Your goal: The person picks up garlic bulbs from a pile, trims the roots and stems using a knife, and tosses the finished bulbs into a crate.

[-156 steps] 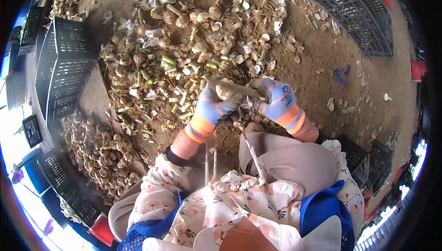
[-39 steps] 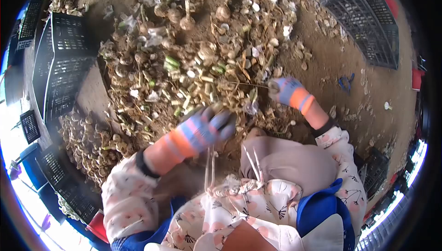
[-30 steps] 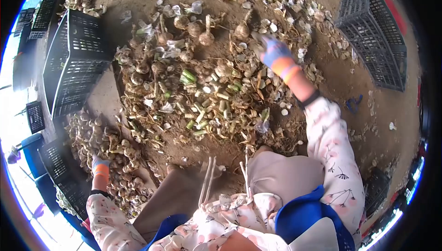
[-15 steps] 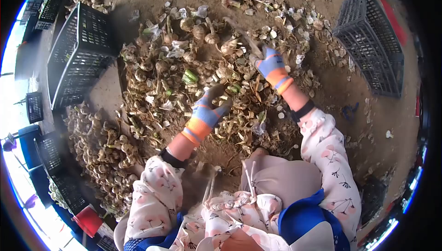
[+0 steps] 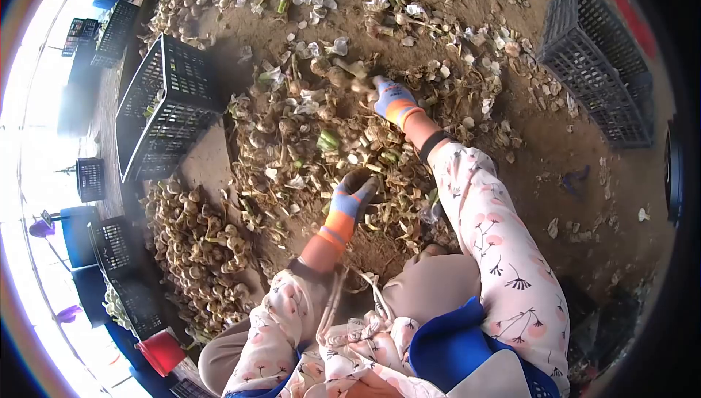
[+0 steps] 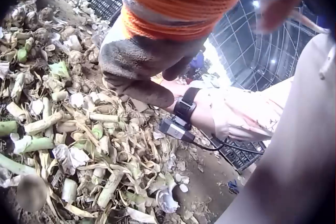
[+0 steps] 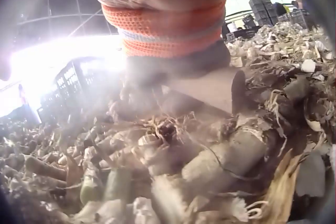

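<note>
My right hand (image 5: 394,100), in a blue and orange knit glove with a dark palm, reaches to the garlic bulbs (image 5: 340,77) at the far side of the litter. In the right wrist view the flat pale blade of a knife (image 7: 205,92) sticks out from under this hand, low over cut stems (image 7: 231,155); its handle is hidden in the grip. My left hand (image 5: 353,195), gloved alike, hovers over trimmed stems and dry skins nearer my knees. From the left wrist its loosely bent fingers (image 6: 149,91) show nothing held.
A heap of garlic (image 5: 193,245) lies to the left, beside a black crate (image 5: 171,106). Another black crate (image 5: 599,62) stands at the far right. Blue scraps (image 5: 575,180) lie on the soil at right. A red container (image 5: 162,353) sits at lower left.
My left hand went to the left heap, then came back over the litter. My right hand has moved from near my knees out to the far bulbs, lately shifting left. The view has turned leftward.
</note>
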Action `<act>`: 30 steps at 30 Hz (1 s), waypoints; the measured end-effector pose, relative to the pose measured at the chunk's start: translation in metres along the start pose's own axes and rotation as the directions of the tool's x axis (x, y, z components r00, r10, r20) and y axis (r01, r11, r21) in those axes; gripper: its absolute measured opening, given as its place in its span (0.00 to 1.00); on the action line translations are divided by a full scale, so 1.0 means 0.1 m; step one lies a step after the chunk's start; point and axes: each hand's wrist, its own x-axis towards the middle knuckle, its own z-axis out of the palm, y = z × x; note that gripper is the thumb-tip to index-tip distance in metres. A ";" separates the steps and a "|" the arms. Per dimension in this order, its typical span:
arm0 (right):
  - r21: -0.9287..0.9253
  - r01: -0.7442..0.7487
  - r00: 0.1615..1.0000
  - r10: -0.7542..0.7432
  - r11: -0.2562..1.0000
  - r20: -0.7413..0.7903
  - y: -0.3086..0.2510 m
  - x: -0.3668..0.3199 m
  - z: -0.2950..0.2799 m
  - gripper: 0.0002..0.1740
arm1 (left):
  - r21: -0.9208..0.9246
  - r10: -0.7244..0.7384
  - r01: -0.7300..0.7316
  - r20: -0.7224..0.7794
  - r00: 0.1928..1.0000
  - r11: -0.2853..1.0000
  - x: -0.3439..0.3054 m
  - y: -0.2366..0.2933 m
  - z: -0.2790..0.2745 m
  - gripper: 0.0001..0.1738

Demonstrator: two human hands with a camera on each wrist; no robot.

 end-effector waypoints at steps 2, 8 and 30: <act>0.159 -0.154 0.988 0.155 0.975 0.006 0.24 0.04 0.07 0.22 | 0.007 0.026 -0.026 -0.010 1.000 1.000 -0.01 -0.01 0.02 0.25; 0.867 -0.461 0.887 -0.128 -0.188 0.443 -0.12 -1.44 -0.63 0.13 | 0.424 0.564 -0.621 0.267 0.781 0.659 0.02 0.11 0.13 0.48; -0.228 0.334 0.934 -0.354 0.915 -0.050 -0.30 -2.58 -1.20 0.21 | 0.549 0.430 -0.689 0.538 0.725 0.474 -0.21 0.02 0.46 0.34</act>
